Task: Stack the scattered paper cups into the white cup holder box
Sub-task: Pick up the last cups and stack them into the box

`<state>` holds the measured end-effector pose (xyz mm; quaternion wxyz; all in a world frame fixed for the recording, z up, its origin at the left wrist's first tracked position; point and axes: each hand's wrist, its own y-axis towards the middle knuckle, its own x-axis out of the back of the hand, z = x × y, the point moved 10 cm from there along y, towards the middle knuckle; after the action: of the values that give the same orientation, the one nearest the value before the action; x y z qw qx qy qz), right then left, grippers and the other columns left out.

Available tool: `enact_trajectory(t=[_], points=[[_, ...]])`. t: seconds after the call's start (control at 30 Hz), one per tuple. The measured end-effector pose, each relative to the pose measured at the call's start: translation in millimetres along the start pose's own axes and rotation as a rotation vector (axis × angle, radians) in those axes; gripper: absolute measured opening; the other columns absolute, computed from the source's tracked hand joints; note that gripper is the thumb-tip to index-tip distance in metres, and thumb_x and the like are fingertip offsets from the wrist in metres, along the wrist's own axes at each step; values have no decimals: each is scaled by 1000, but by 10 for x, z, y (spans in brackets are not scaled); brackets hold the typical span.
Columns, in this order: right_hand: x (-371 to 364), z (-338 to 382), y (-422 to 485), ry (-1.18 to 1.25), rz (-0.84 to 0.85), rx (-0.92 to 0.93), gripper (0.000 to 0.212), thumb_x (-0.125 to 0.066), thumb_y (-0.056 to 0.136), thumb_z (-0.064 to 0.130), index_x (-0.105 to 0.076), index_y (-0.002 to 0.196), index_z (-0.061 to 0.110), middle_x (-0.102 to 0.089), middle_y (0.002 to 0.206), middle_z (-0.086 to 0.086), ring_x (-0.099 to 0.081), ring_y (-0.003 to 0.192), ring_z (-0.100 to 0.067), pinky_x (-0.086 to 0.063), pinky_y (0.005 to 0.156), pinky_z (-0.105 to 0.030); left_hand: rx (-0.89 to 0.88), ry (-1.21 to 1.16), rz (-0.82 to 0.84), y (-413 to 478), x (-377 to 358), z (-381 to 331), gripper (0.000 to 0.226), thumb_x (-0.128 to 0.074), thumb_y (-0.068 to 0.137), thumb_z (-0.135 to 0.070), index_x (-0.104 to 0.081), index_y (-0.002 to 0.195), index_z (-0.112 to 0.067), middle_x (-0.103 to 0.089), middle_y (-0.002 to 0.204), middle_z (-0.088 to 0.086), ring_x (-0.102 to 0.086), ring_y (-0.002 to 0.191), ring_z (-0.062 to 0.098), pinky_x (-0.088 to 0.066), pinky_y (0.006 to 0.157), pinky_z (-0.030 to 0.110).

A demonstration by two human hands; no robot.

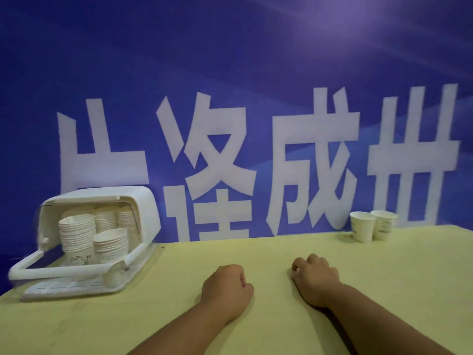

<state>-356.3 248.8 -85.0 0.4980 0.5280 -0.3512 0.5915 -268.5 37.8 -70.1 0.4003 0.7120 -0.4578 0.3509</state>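
White box (143,201) opens toward viewer | loose cups (362,228) rims-up | left hand (226,285), right hand (316,280) fisted, empty

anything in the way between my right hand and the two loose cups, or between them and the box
Nothing visible. Bare yellow table lies between the right hand and the two paper cups at the far right. The stretch from there to the white cup holder box is bare too, and its front stands open.
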Motion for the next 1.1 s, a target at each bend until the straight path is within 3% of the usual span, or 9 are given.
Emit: enact_trajectory(t=[0.17,0.33,0.5,0.57,0.67,0.73,0.87,1.0,1.1], points=[[162,-1018,-3,40,-8,-147,53,-38,102,57,-32,151,37,-41,149,-4,-40,135,-25,-37,109,-44,-161,-50,55,164,-549,-939,7,-55,90,-26,-61,92,-25,-58,101,-12,-59,93,13,-52,83,31],[286,-1762,194,100,-60,-239,79,-47,97,62,-6,160,38,-38,152,-7,-38,137,-27,-38,109,-44,-292,-145,63,410,-1116,-1798,43,-53,99,-16,-48,135,-39,-46,135,-15,-56,114,11,-47,97,29],[346,-2247,573,164,-160,-281,105,-60,92,59,19,158,36,-39,150,-10,-41,133,-28,-42,107,-44,-328,-102,114,809,-1503,-2427,68,-50,104,-18,-20,159,-43,-39,159,-11,-49,136,15,-45,107,30],[367,-2416,737,237,-185,-300,123,-70,85,61,29,153,36,-41,147,-10,-43,130,-27,-44,106,-44,-345,-50,126,993,-1621,-2599,81,-49,104,-17,-1,159,-51,-47,154,-7,-58,124,16,-51,93,30],[366,-2645,943,353,-188,-322,148,-83,67,65,39,147,39,-39,151,-10,-44,132,-29,-44,106,-45,-378,2,169,1215,-1807,-2842,100,-50,101,-13,24,150,-59,-63,110,-2,-62,80,13,-55,70,32],[370,-2762,1057,443,-241,-333,154,-88,61,60,40,144,44,-39,152,-9,-46,132,-31,-45,106,-48,-379,40,184,1349,-1909,-2956,105,-51,100,-14,33,146,-57,-60,93,1,-60,71,12,-53,63,31],[367,-2877,1173,554,-325,-362,131,-82,74,35,24,147,54,-48,137,-8,-55,119,-29,-51,101,-50,-373,25,176,1500,-1985,-3040,114,-58,89,-12,28,149,-57,-56,87,2,-60,71,14,-45,56,29],[491,-3029,1133,567,-451,-403,101,-73,85,15,-6,155,40,-50,124,-8,-58,107,-25,-56,93,-39,-388,28,178,1564,-2023,-3060,116,-60,84,-11,21,149,-60,-54,83,0,-59,70,14,-47,56,29],[579,-3087,1060,527,-507,-417,72,-72,87,13,-31,143,27,-50,118,-5,-57,98,-21,-53,83,-29,-379,33,178,1558,-2013,-3063,108,-60,84,-10,14,151,-51,-56,84,1,-61,73,15,-47,56,30]])
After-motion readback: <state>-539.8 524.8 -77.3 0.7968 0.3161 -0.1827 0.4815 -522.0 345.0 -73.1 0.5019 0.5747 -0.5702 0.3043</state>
